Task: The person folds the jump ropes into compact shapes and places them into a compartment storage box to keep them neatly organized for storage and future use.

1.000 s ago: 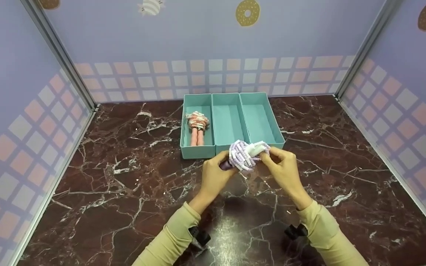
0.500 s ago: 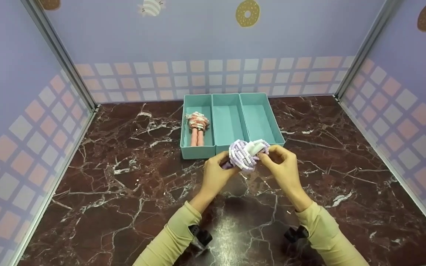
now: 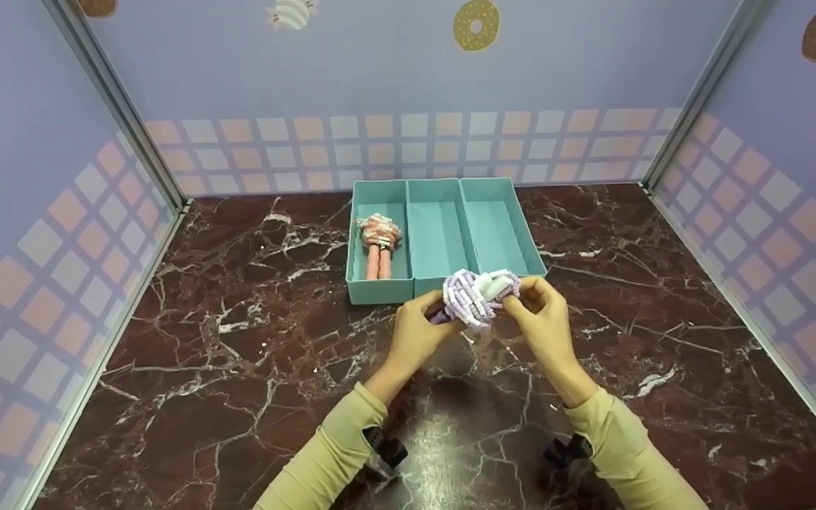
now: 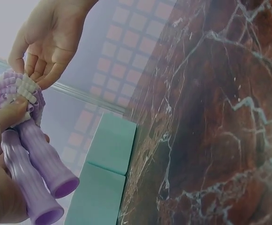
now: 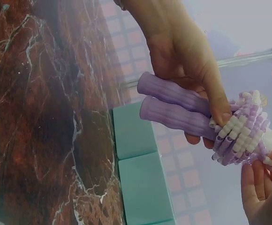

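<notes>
A beaded jump rope point(image 3: 468, 301) in lilac and white is wound into a bundle, held up in front of the teal box. My left hand point(image 3: 410, 340) grips it where two ribbed purple handles point(image 5: 178, 115) meet the beads, thumb pressed on the coils in the left wrist view. At the bundle's other end, my right hand point(image 3: 548, 326) pinches a beaded loop between thumb and fingers. White beads point(image 3: 494, 287) stand out along the top of that end. The palm-side fingers of my left hand are partly hidden behind the handles.
Behind the hands stands a teal box point(image 3: 380, 291) with three compartments. Its left compartment holds a pink and white beaded jump rope point(image 3: 380, 234), wound up with its handles toward me. Patterned walls enclose the dark marble table point(image 3: 238, 397) at the back and sides.
Both hands and the purple jump rope have shifted very slightly to the right. The grips look the same, and the box and pink rope stay put.
</notes>
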`<action>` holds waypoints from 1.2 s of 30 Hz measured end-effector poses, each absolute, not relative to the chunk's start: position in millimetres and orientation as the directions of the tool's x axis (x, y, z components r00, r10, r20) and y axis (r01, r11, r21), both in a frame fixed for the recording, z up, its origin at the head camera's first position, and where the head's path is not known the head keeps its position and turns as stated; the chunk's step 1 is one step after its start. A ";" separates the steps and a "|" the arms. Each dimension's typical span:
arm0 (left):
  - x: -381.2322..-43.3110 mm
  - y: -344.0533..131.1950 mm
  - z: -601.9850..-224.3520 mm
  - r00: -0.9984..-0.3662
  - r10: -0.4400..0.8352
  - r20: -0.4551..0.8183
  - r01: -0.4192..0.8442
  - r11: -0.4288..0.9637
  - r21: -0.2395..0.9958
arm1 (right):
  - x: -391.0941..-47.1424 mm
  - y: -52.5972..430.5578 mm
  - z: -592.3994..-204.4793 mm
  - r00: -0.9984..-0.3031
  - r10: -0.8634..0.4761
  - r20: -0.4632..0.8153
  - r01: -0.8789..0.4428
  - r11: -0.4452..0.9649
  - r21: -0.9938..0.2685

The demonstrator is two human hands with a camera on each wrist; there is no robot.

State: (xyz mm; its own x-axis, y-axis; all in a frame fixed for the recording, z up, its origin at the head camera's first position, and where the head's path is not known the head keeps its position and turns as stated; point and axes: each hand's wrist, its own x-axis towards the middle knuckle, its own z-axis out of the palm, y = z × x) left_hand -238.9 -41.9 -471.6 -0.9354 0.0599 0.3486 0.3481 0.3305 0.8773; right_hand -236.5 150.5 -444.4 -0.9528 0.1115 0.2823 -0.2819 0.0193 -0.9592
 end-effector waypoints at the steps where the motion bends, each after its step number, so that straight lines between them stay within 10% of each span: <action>1: -239.0 -42.7 -471.8 -0.935 0.070 0.348 0.350 0.333 0.875 | -237.0 151.2 -445.1 -0.952 0.102 0.288 -0.289 -0.001 -0.957; 18: -244.1 -57.3 -470.2 -0.949 0.228 0.219 0.271 0.231 0.934 | -239.5 166.6 -439.9 -0.891 -0.073 0.447 -0.441 0.366 -0.820; 30: -242.1 -55.1 -466.9 -0.939 0.309 0.153 0.229 0.225 0.947 | -238.8 165.2 -443.8 -0.399 -0.225 0.889 -0.822 0.517 -0.238; 36: -240.3 -50.2 -471.0 -0.935 0.320 0.156 0.191 0.083 0.978 | -236.2 162.5 -442.3 -0.363 -0.197 0.911 -0.837 0.498 -0.226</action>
